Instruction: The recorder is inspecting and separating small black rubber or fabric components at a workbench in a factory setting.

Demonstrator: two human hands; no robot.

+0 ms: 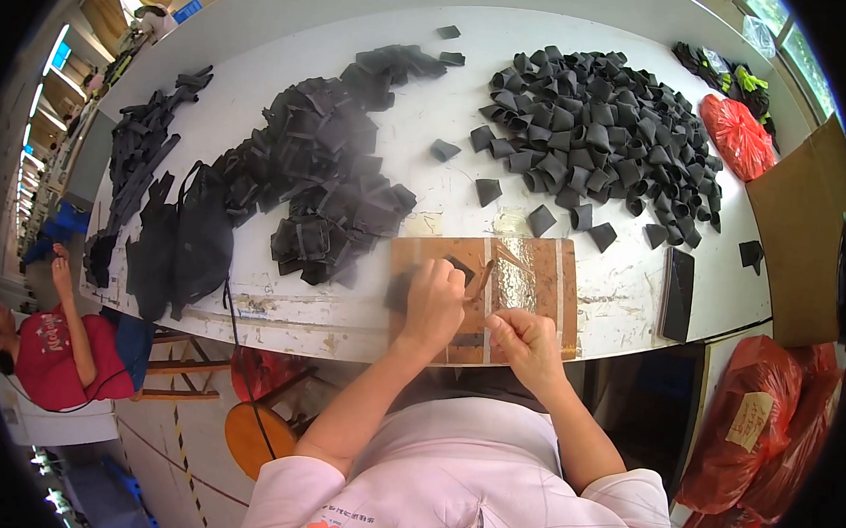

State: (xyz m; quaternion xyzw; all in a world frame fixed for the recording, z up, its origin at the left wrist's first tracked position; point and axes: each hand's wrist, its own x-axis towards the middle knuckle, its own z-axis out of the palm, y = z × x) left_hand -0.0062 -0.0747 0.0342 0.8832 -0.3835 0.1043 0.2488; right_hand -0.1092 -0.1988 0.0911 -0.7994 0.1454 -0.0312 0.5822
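On the brown board (550,279) at the table's front edge, my left hand (434,310) is closed, its fingers pinching a small black fabric piece (461,268). More black fabric shows on the left side of that hand. To its right my right hand (528,346) is closed in a fist over the board's near part; whatever its fingers hold is hidden. A thin brown stick (486,280) lies between the hands' far sides. Beside it a shiny, wet-looking strip (517,282) runs down the board.
Loose flat black fabric pieces (319,156) lie to the left; black folded loops (599,130) are heaped at the back right. A dark flat slab (676,296), a red bag (736,136) and cardboard (807,234) are at right. Another person (55,356) sits far left, near a stool (260,433).
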